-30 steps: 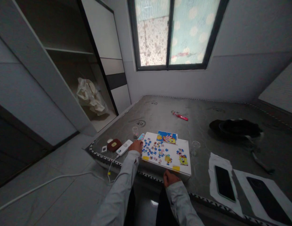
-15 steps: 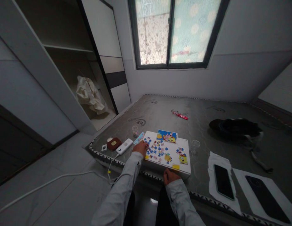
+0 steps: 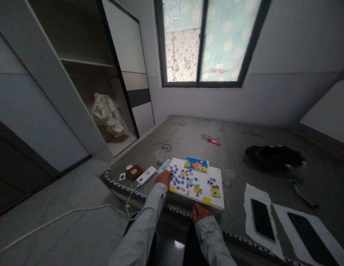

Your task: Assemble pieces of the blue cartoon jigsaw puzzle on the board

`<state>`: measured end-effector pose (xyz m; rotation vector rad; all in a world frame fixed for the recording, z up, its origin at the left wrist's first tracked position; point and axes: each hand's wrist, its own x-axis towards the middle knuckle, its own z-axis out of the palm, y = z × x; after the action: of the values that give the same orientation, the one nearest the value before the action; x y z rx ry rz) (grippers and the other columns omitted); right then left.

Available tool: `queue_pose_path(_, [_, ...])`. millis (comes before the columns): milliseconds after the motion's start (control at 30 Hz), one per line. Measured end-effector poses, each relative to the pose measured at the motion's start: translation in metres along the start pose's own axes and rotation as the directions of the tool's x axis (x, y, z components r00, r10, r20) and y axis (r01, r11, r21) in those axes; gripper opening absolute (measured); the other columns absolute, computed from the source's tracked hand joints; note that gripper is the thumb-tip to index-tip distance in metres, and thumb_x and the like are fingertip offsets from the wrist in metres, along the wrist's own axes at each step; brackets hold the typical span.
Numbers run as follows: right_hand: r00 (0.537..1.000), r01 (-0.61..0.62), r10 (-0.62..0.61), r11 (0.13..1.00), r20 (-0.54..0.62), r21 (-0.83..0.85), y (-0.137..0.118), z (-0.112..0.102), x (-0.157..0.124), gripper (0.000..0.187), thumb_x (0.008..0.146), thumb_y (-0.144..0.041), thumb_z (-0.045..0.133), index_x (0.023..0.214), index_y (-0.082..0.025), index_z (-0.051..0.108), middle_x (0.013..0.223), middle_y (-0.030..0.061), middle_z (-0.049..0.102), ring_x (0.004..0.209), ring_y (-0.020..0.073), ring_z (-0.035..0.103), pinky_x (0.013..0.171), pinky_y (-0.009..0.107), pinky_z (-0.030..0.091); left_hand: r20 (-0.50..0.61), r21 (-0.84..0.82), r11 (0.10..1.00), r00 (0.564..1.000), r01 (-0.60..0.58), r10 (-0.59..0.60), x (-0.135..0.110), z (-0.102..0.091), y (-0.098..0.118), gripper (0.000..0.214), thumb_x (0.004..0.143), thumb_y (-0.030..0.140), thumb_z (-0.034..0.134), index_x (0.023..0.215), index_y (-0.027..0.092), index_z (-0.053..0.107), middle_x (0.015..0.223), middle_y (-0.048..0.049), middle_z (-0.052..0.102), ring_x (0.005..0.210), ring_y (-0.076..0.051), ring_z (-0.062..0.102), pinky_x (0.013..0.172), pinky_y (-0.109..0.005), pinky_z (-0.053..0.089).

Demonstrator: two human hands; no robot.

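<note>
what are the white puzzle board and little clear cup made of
The white puzzle board looks like matte card or foam board, given its flat surface and thick edge. The little clear cup is see-through and slightly shiny: plastic or glass, hard to tell.

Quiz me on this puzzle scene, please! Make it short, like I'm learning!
1. Which is nearer the blue and pink jigsaw pieces on the white rectangular board: the left hand or the right hand?
2. True or false: a clear drinking glass stands to the right of the board.
3. How many black smartphones lie on the white sheets?

Key: 1. The left hand. 2. True. 3. Two.
</note>
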<state>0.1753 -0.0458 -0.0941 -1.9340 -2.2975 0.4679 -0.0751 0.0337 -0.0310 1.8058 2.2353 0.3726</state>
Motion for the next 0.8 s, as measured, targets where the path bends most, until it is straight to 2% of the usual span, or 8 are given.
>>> queue_pose_path(167, [0.998,0.005,-0.004,1.0,0.067,-0.007,-0.002,-0.013,-0.002,0.023,0.097,-0.024,0.044,0.099,-0.027,0.067,0.092,0.001,0.076,0.085,0.0162,0.07,0.065,0.024,0.037,-0.01,-0.018,0.999,0.999,0.036,-0.036,-0.003,-0.002,0.003,0.022,0.093,0.034,0.057,0.107,0.03,0.073,0.123,-0.0029,0.067,0.11,-0.021,0.064,0.092,-0.03,0.048])
queue_pose_path(333, [0.998,0.02,-0.02,1.0,0.065,0.003,0.0,-0.01,-0.001,0.025,0.096,-0.022,0.044,0.101,-0.027,0.068,0.094,0.0023,0.077,0.085,0.0172,0.07,0.064,0.024,0.038,-0.017,-0.006,0.999,0.999,0.048,-0.048,-0.003,-0.004,0.007,0.021,0.092,0.037,0.06,0.105,0.027,0.073,0.119,-0.0043,0.068,0.108,-0.021,0.065,0.091,-0.03,0.048])
queue_pose_path(567, [0.996,0.04,-0.04,0.999,-0.075,-0.01,0.008,0.013,0.004,0.018,0.092,-0.021,0.05,0.091,-0.028,0.067,0.084,0.0005,0.077,0.08,0.0189,0.072,0.061,0.026,0.037,-0.021,-0.001,0.999,0.999,0.05,-0.05,0.0,-0.002,0.009,0.021,0.092,0.034,0.058,0.106,0.027,0.073,0.119,-0.0049,0.068,0.106,-0.021,0.065,0.089,-0.031,0.049])
queue_pose_path(800, [0.988,0.056,-0.049,0.998,-0.148,0.041,0.011,0.022,0.005,0.017,0.088,-0.022,0.051,0.086,-0.029,0.066,0.079,-0.0009,0.076,0.075,0.0192,0.071,0.06,0.025,0.034,-0.079,-0.009,0.998,0.995,-0.067,0.066,-0.007,-0.001,0.029,0.027,0.098,0.032,0.048,0.114,0.029,0.069,0.124,-0.0033,0.066,0.105,-0.018,0.066,0.081,-0.028,0.049])
